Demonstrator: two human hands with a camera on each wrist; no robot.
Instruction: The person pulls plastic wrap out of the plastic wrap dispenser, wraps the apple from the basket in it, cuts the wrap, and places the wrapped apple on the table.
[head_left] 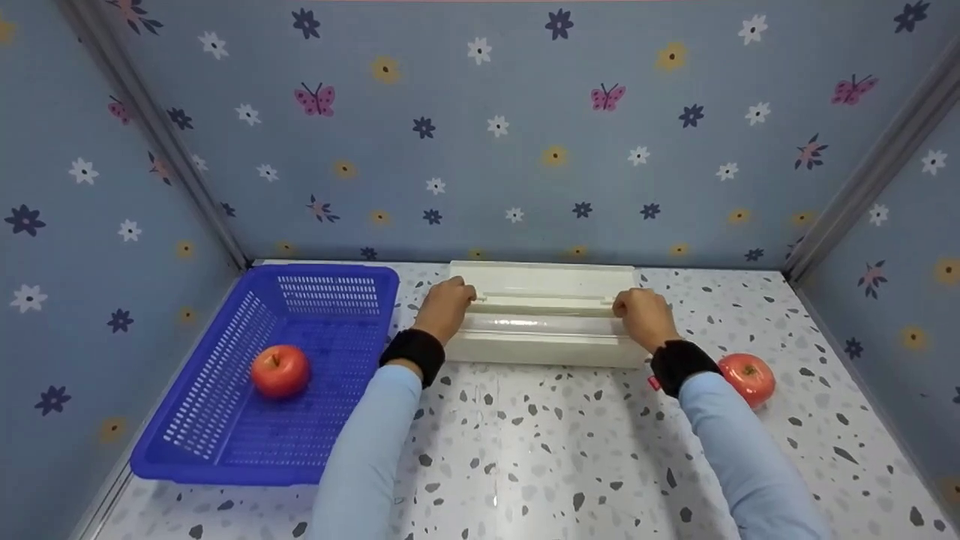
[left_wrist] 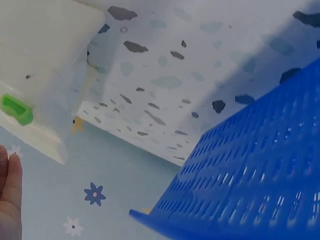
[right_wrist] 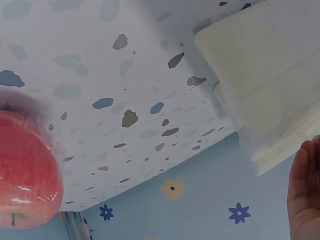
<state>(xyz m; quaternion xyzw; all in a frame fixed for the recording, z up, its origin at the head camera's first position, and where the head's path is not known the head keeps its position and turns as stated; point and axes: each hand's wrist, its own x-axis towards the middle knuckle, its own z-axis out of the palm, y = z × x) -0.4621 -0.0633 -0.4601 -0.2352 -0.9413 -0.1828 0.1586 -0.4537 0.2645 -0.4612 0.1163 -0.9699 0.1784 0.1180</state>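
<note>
A cream cling-film dispenser [head_left: 544, 315] lies across the back of the speckled table [head_left: 540, 435]. My left hand [head_left: 448, 300] sits on its left end and my right hand [head_left: 641, 311] on its right end, each with fingers curled over the middle ridge. The left wrist view shows the dispenser [left_wrist: 40, 60] with a green slider [left_wrist: 17, 110], a translucent film edge hanging from it, and part of my left hand [left_wrist: 10, 200]. The right wrist view shows the dispenser's other end [right_wrist: 270, 85] beside my right hand [right_wrist: 305, 195]. What the fingertips pinch is hidden.
A blue slotted basket [head_left: 217, 367] stands at the left with a red apple [head_left: 280, 370] in it. A second red apple [head_left: 746, 377], wrapped in shiny film, lies on the table to the right of my right wrist. Flowered walls close in three sides.
</note>
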